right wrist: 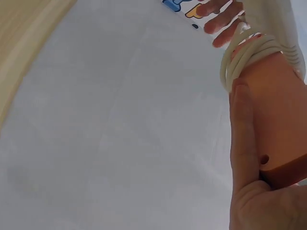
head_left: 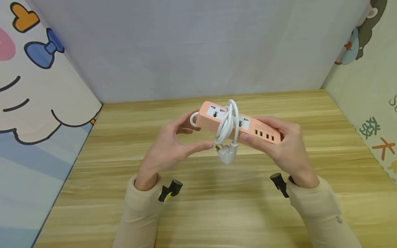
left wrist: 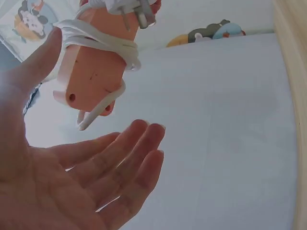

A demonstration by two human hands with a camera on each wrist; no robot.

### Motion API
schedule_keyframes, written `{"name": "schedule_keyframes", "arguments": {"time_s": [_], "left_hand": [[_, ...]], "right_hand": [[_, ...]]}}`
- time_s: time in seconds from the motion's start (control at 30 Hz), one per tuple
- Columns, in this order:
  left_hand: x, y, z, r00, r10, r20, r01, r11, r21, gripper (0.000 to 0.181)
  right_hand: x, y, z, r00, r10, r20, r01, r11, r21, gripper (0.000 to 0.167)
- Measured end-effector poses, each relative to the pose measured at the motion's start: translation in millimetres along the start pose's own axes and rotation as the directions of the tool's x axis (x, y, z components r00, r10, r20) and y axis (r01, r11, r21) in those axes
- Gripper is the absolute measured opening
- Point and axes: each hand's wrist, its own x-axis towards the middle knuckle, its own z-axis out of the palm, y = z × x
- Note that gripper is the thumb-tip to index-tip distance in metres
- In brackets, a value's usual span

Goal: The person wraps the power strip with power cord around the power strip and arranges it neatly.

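My right hand (head_left: 289, 148) grips the USB end of a peach-coloured power strip (head_left: 204, 120), raised above the table and tilted down to the right. White cord (head_left: 226, 127) is wound around its middle, and the white plug (head_left: 227, 155) hangs at the front with its prongs pointing left. Around the strip's left end, my left hand (head_left: 165, 146) is spread with thumb and fingers apart. In the left wrist view its fingers (left wrist: 124, 177) stand clear of the strip's underside (left wrist: 96, 72); whether the thumb touches the cord, I cannot tell.
Below both hands lies a wood-grain table (head_left: 217, 206). A plain pale wall (head_left: 198, 51) rises behind it, with cartoon-printed panels on the left (head_left: 46, 96) and right (head_left: 366, 103). Small black devices (head_left: 172, 189) sit at both wrists.
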Motion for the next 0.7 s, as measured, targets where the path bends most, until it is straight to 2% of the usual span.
{"name": "schedule_keyframes", "arguments": {"time_s": [0.13,0.23,0.33,0.43,0.53,0.7], "left_hand": [[3.6,-7.2,-0.7,1.0,-0.024,-0.018,0.024,0.999,0.034,0.088],[8.3,-15.0,3.0,0.998,-0.037,0.042,0.034,0.997,0.066,0.082],[13.7,-23.9,8.0,0.991,-0.075,0.109,0.061,0.991,0.121,0.075],[19.6,-35.3,13.3,0.978,-0.126,0.169,0.099,0.982,0.161,0.071],[25.9,-47.8,20.7,0.961,-0.177,0.214,0.131,0.969,0.211,0.073],[34.2,-66.9,36.7,0.933,-0.274,0.232,0.206,0.938,0.28,0.08]], "right_hand": [[6.0,13,4,0.998,0.03,0.059,-0.028,0.999,-0.036,0.037],[8.1,31,8,0.987,0.087,0.134,-0.084,0.996,-0.032,0.037],[8.4,53,12,0.964,0.161,0.212,-0.158,0.987,-0.029,0.037],[10.7,76,17,0.936,0.214,0.278,-0.21,0.977,-0.046,0.039],[13.9,99,21,0.911,0.242,0.335,-0.226,0.97,-0.089,0.044],[18.5,128,25,0.877,0.269,0.398,-0.214,0.961,-0.177,0.055]]}}
